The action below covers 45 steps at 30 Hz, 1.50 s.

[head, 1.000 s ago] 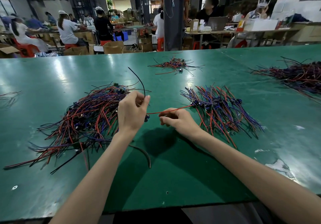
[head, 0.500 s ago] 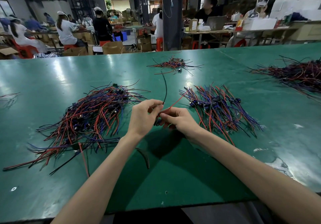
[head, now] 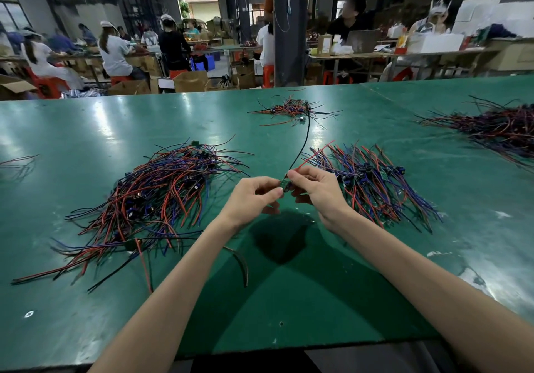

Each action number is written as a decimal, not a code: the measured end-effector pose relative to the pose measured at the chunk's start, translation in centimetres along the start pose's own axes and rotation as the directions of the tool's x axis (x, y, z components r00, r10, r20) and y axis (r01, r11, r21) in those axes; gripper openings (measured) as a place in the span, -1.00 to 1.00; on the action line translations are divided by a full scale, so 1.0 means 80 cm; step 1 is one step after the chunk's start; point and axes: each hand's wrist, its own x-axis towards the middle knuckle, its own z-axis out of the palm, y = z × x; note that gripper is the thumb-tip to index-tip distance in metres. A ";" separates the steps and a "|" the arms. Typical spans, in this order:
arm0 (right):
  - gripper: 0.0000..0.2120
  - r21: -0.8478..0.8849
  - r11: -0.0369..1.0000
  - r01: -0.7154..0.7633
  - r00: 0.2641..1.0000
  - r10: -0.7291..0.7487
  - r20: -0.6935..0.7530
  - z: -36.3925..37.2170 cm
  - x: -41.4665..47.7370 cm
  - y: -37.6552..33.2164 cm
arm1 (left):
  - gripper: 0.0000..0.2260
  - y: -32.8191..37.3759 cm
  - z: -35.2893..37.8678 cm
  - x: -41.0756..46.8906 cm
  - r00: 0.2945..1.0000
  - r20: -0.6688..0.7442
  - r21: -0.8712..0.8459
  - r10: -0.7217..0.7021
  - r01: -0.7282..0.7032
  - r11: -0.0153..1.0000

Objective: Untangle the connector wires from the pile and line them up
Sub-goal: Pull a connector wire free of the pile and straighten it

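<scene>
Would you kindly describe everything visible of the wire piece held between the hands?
The held piece is a small green part, perhaps a tiny board, with two thin insulated leads: a black one arcing up and away, a red one slanting up to the right. The left hand and right hand both pinch it around the green part, above the table. Finer detail is unclear.

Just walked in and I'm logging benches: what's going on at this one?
A person at the green table pinches one small connector between the left hand and right hand, its black wire and red wire pointing away. The tangled pile lies to their left; a straighter sorted bunch lies to their right, so sorting is partway done.
</scene>
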 end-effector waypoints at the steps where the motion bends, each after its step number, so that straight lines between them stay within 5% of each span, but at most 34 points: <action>1: -0.84 0.021 1.000 -0.016 1.000 0.015 0.004 -0.001 0.001 0.000 | -0.88 0.000 0.001 0.000 1.000 -0.007 -0.007 -0.004 0.004 1.000; 10: -0.87 0.233 0.952 -0.201 0.977 0.178 0.115 0.005 0.001 0.003 | -0.88 -0.007 0.011 0.000 0.982 -0.183 -0.181 -0.039 0.006 0.984; 13: -0.91 0.223 0.953 -0.205 0.975 0.178 0.136 0.006 0.001 0.006 | -0.87 -0.014 0.016 -0.002 0.960 -0.265 0.068 0.092 -0.076 0.995; 15: -0.86 0.211 0.956 -0.202 0.976 0.179 0.124 0.005 0.000 0.006 | -0.84 -0.018 0.019 -0.006 0.942 -0.228 0.298 0.247 -0.174 0.939; 17: -0.82 0.185 0.960 -0.212 0.976 0.197 0.096 0.002 0.001 0.003 | -0.83 -0.016 0.023 -0.007 0.941 -0.165 0.340 0.295 -0.226 0.913; 30: -0.83 0.165 0.935 -0.313 0.942 0.282 0.182 0.003 -0.003 0.003 | -0.90 -0.017 0.009 0.006 0.986 -0.116 -0.103 -0.118 0.106 0.989; 45: -0.87 0.018 0.922 -0.388 0.878 0.363 0.313 0.007 -0.013 0.003 | -0.94 -0.014 0.007 0.000 0.981 -0.053 -0.261 -0.188 0.168 0.950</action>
